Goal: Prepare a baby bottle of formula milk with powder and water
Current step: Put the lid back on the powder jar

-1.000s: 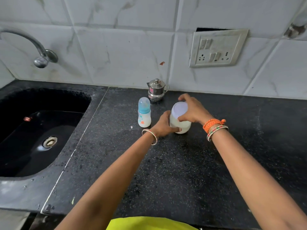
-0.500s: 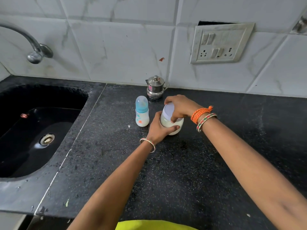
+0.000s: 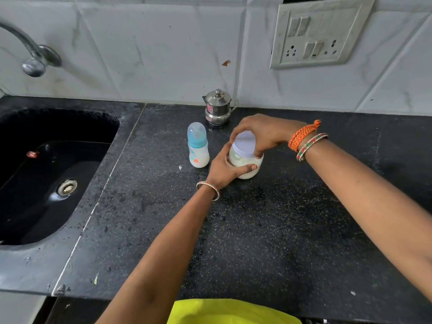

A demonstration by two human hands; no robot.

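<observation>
A clear jar of white powder stands on the black counter. My left hand wraps around the jar's body from the left. My right hand grips its white lid from above and behind. Just left of the jar stands a small baby bottle with a blue collar and a clear cap, holding white liquid. Behind them, against the wall, sits a small lidded steel pot.
A black sink with a drain lies to the left, under a steel tap. A socket panel is on the tiled wall. The counter's front edge runs along the bottom.
My right hand has shifted its grip around the lid, fingers now further over its far side. My left hand has closed more firmly around the jar. The camera has moved closer.
</observation>
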